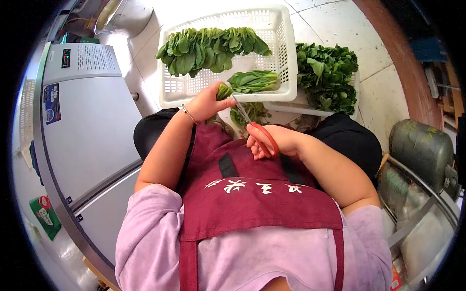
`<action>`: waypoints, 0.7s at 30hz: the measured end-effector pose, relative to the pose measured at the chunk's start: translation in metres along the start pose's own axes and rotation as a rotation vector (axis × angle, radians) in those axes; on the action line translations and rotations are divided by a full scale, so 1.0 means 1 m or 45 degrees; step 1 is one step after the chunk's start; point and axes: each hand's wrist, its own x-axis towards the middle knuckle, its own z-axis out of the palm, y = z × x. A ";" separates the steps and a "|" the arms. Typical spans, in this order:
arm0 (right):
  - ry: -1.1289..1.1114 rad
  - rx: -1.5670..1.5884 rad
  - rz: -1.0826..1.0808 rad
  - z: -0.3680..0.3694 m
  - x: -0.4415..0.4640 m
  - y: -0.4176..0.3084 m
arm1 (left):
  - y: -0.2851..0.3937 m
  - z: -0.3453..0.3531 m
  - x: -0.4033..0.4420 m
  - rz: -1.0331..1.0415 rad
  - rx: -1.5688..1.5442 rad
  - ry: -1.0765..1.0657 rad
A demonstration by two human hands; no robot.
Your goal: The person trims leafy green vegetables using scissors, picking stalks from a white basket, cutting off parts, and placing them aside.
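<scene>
My left hand point(208, 103) is closed around a small bunch of leafy greens point(224, 91), held just in front of the basket's near edge. In my right hand point(272, 140) are red-handled scissors point(268, 137), fingers through the loops. Their metal blades point up and left, close to the held stems. Beyond lies a white slotted plastic basket point(290, 58). A row of leafy greens point(206, 48) rests along its far side, and a smaller bunch point(255, 81) lies nearer me. Trimmed bits of greens point(248, 114) are on the floor below my hands.
Right of the basket, a heap of darker greens point(327, 77) fills a low white tray point(286, 107). A white fridge or freezer point(92, 116) stands at left, a metal pot point(127, 18) at upper left. A dark green tank-like container point(421, 154) is at right.
</scene>
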 end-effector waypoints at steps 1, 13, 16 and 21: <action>-0.010 -0.031 0.023 0.000 0.000 0.000 | -0.002 0.001 0.000 -0.038 -0.091 0.025; 0.053 -0.082 -0.004 -0.001 0.003 0.003 | -0.031 -0.012 -0.013 -0.097 -0.261 0.017; 0.181 -0.464 -0.103 0.005 0.002 -0.002 | -0.027 -0.023 0.002 -0.133 -0.242 0.166; 0.375 -0.926 -0.271 0.008 -0.002 -0.007 | -0.022 -0.048 0.060 -0.053 -0.776 0.214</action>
